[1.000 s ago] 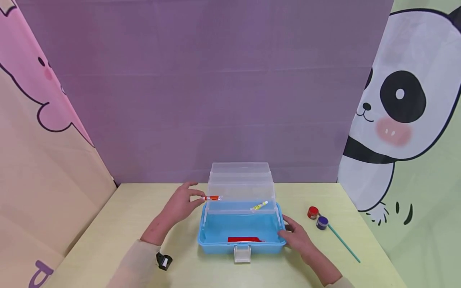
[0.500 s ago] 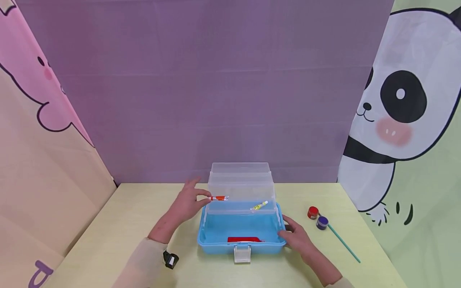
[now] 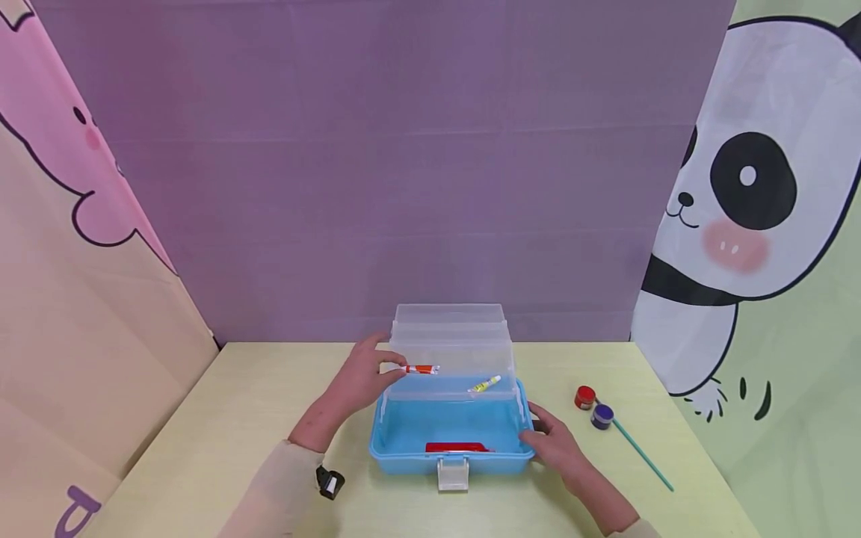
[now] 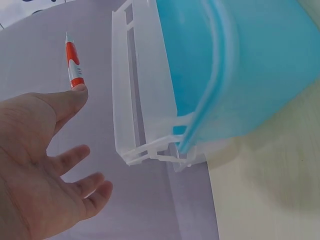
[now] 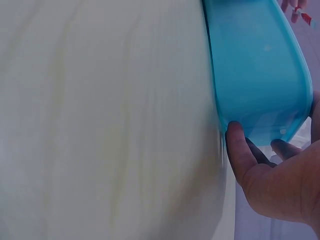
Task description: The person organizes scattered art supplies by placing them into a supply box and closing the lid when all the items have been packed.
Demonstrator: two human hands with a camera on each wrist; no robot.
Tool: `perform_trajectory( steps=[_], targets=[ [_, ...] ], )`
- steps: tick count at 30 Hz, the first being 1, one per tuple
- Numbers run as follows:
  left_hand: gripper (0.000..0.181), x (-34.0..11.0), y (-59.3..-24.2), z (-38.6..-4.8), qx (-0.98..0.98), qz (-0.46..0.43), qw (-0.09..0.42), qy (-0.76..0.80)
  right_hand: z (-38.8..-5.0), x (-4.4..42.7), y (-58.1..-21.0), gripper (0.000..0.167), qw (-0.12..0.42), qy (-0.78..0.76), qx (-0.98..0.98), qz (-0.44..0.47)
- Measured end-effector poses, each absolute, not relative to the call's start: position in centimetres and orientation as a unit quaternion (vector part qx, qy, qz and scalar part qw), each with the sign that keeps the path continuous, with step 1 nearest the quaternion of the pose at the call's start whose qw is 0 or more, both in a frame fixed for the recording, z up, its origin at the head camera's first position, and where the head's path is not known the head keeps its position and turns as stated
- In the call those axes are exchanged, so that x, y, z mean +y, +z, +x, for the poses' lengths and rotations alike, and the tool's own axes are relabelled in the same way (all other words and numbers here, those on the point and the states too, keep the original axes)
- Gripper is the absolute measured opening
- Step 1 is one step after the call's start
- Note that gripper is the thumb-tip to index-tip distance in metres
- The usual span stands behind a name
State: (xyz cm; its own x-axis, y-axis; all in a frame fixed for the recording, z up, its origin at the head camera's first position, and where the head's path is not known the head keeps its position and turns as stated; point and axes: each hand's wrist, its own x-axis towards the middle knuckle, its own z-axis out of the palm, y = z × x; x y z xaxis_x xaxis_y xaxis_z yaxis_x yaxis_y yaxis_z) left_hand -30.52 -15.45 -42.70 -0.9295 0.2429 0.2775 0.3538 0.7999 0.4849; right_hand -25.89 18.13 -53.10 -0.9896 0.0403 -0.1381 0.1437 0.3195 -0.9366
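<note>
A small red-and-white paint tube (image 3: 422,370) is pinched by its end between the thumb and fingertip of my left hand (image 3: 359,377). The tube hangs in the air over the tray at the back of the blue box (image 3: 377,453), whose clear lid (image 3: 449,332) stands raised. A yellow paint tube (image 3: 486,384) lies in that clear tray, and a red object (image 3: 457,447), long and flat-looking, lies in the box's bottom near the front. My right hand (image 3: 554,442) grips the box's right end, thumb over the rim and fingers against the outside wall (image 5: 260,65).
On the table (image 3: 269,418) to the right stand a red-lidded paint jar (image 3: 585,397) and a purple one (image 3: 602,416). A thin teal paintbrush (image 3: 642,454) lies beside them. The box's white latch (image 3: 453,474) hangs down in front. A purple cloth backdrop (image 3: 403,164) rises behind the table.
My left hand has moved to the right with the red-and-white tube, from the box's left edge to over the tray. My right hand and the box have stayed put.
</note>
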Motion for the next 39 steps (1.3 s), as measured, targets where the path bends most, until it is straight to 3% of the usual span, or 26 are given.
perform_trajectory(
  steps=[39],
  targets=[
    [0.019, -10.7, -42.1, -31.0, -0.94, -0.191, 0.08, -0.27, -25.7, 17.8, -52.6, 0.067, 0.049, -0.577, 0.813, 0.059]
  ],
)
